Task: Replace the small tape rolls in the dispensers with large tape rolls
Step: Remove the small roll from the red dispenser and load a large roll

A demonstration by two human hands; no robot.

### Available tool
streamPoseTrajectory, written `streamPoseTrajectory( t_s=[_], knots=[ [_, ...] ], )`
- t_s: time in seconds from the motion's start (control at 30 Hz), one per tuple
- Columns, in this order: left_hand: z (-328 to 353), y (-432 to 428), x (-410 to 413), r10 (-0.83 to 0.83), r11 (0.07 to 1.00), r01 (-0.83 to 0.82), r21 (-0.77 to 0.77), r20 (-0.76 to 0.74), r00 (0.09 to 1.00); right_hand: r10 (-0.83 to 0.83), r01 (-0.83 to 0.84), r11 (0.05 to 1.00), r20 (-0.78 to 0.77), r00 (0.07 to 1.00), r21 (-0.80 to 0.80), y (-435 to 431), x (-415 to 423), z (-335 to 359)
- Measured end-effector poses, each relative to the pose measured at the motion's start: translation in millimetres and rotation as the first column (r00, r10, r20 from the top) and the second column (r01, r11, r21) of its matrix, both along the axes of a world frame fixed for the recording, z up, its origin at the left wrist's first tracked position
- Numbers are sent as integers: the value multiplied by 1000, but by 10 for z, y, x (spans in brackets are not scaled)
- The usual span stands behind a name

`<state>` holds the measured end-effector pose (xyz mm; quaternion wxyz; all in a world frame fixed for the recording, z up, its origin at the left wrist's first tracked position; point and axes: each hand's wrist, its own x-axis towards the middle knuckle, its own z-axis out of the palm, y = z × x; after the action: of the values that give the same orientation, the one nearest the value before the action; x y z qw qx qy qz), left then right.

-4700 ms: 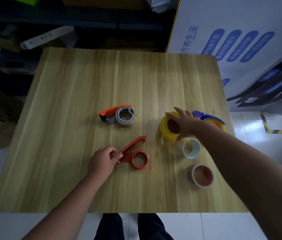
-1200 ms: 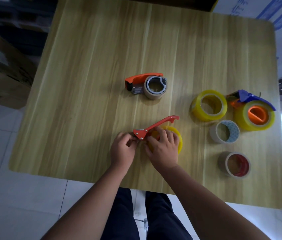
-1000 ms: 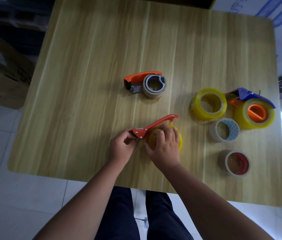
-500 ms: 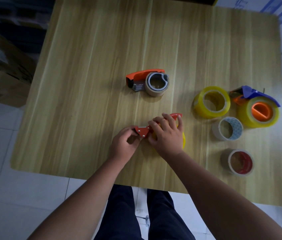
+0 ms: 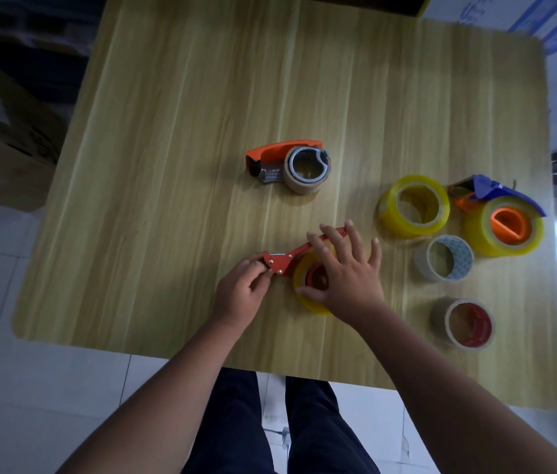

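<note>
A red dispenser lies near the table's front edge with a large yellow tape roll sitting around its red hub. My left hand pinches the dispenser's cutter end. My right hand lies over the roll and the handle, fingers spread, thumb on the roll's rim. Farther back stands an orange dispenser holding a small brownish roll. At the right, a blue dispenser carries a large yellow roll.
A loose large yellow roll stands right of centre. Two small rolls lie near it: a whitish one and one with a red core. The wooden table stretches back. Cardboard boxes stand at the left.
My right hand brought a large yellow roll from the right onto the red dispenser's hub while the left held the cutter end. The right hand's fingers have since spread over roll and handle.
</note>
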<state>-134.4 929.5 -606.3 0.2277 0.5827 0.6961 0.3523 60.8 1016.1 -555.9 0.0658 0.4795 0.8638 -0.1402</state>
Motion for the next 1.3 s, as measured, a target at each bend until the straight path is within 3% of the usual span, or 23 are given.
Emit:
streamPoseTrajectory(
  t_s=[0.07,0.17,0.4,0.57,0.7,0.87,1.07,1.3],
  knots=[
    [-17,16,-35,-27,1000,27,-9,2,1000,65,-55,995,120,991,-86,41,48,67],
    [-32,50,-77,-53,998,53,-29,-5,999,113,-90,987,173,978,-134,79,74,147],
    [-53,49,-145,-102,991,100,-83,-18,995,52,-25,981,137,989,-191,78,66,245],
    [36,54,-183,-109,991,109,-72,-9,994,-74,80,993,67,995,-89,-23,181,208],
    [88,40,-257,-85,988,83,-129,-9,996,-139,139,974,15,990,-179,-70,287,109],
    [107,69,-360,-84,973,75,-220,-30,996,-128,134,975,42,991,-180,-139,195,287],
    [166,80,-399,-75,954,65,-291,-25,997,42,-3,978,182,982,-207,-383,60,242],
    [270,9,-491,-41,936,20,-352,-50,998,50,-37,982,65,997,-183,-282,238,157]
  ],
)
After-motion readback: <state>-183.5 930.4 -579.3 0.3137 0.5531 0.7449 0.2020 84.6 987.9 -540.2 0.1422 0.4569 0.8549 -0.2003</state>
